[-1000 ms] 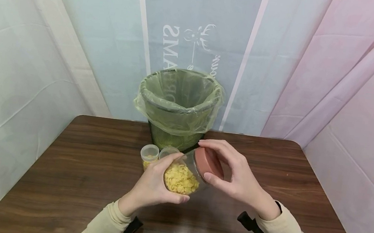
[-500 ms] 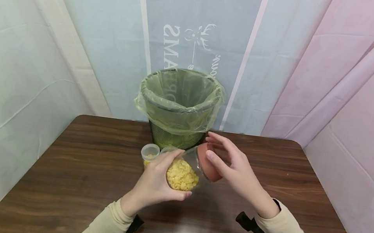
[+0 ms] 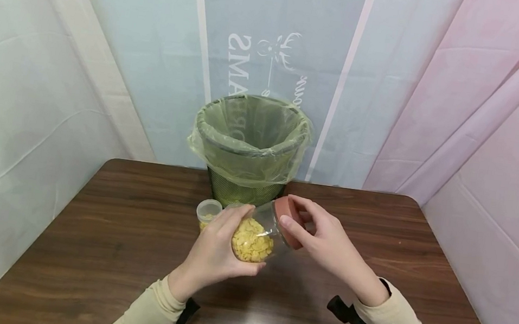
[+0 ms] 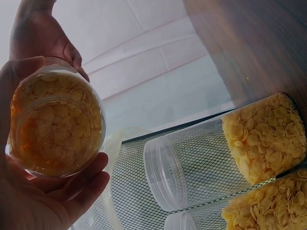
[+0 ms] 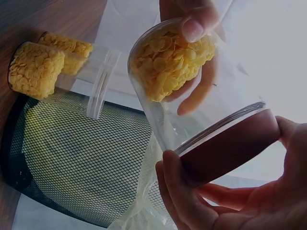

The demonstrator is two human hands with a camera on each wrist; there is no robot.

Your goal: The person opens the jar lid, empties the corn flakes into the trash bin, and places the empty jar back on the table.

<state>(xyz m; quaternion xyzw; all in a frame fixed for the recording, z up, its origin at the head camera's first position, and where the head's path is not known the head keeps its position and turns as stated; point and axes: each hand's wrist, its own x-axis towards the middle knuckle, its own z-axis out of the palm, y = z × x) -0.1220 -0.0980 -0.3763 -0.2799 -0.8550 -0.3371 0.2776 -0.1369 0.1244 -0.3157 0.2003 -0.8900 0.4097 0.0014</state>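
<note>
A clear jar (image 3: 254, 240) of yellow flakes is tilted above the table, its flakes gathered toward the base. My left hand (image 3: 214, 249) grips it around the lower body; the left wrist view looks at the jar's round base (image 4: 57, 124). On the jar's mouth sits a reddish-brown lid (image 5: 230, 148), angled up to the right. My right hand (image 3: 329, 245) holds this lid, with thumb and fingers on opposite sides of its rim. Beyond the left hand stand two more clear jars of flakes, a nearer one (image 4: 264, 139) and another one (image 4: 271, 203), partly hidden in the head view.
A mesh bin (image 3: 240, 192) with a pale green liner (image 3: 248, 169) stands at the table's far edge, right behind the two standing jars. The brown wooden table (image 3: 119, 253) extends on both sides. Fabric curtains (image 3: 280, 0) surround it.
My right hand's fingers loosened from the lid, shifted around it and now grip it again. The tilted jar has moved slightly up in the head view, with the left hand still around it.
</note>
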